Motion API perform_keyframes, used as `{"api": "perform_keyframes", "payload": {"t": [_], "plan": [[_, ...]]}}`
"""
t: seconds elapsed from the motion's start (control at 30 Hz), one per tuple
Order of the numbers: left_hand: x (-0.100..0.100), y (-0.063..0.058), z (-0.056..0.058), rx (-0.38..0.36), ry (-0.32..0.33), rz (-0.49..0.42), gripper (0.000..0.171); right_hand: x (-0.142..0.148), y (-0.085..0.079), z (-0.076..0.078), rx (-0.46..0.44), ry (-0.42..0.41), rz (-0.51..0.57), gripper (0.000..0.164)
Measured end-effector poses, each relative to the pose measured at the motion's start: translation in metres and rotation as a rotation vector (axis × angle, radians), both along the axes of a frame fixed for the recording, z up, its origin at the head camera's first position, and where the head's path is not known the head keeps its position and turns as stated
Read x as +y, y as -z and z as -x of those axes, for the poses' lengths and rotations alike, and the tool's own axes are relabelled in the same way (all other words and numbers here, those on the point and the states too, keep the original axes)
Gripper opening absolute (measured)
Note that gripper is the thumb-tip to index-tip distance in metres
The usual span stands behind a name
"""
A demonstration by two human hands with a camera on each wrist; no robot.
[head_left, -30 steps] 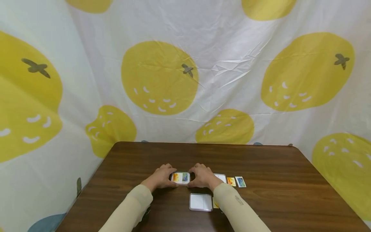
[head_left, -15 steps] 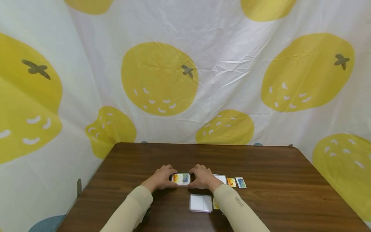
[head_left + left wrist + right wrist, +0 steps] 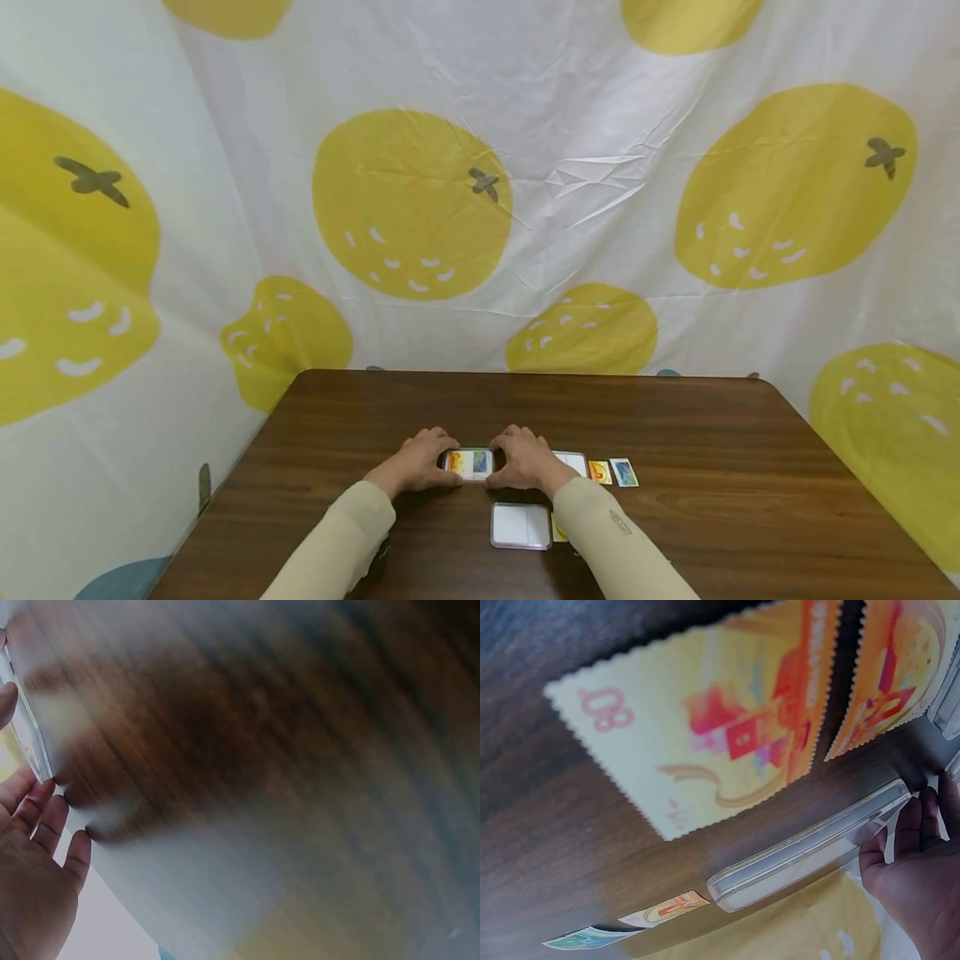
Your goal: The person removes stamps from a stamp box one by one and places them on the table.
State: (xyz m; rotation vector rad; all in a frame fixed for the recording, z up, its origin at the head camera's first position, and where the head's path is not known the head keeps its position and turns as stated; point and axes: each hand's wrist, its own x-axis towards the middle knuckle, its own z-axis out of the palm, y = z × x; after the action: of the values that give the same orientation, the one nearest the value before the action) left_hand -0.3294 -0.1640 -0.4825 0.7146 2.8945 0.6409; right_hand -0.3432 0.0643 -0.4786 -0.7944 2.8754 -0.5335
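A small clear case (image 3: 469,464) with an orange stamp and a blue-green stamp inside lies on the table between both hands. My left hand (image 3: 417,458) grips its left end, thumb at the near corner and fingers at the far one. At the right end my right hand (image 3: 522,458) holds it the same way. In the left wrist view the case's edge (image 3: 39,742) shows above the fingers of the left hand (image 3: 37,877). Beside the right hand (image 3: 922,877), the right wrist view shows a second clear case (image 3: 810,847).
Another clear case with a white insert (image 3: 521,526) lies nearer, a yellow stamp (image 3: 559,528) partly under the right sleeve. Right of the second case lie an orange stamp (image 3: 599,472) and a blue stamp (image 3: 623,472). A lemon-print cloth (image 3: 585,208) hangs behind the brown table (image 3: 712,433).
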Motion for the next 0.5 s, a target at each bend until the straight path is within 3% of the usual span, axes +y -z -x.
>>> {"api": "perform_keyframes", "payload": {"t": [0.5], "plan": [[-0.0009,0.0018,-0.0007,0.016,0.006,-0.026,0.058,0.0006,0.0019,0.0013,0.011,0.003,-0.006,0.056]]}}
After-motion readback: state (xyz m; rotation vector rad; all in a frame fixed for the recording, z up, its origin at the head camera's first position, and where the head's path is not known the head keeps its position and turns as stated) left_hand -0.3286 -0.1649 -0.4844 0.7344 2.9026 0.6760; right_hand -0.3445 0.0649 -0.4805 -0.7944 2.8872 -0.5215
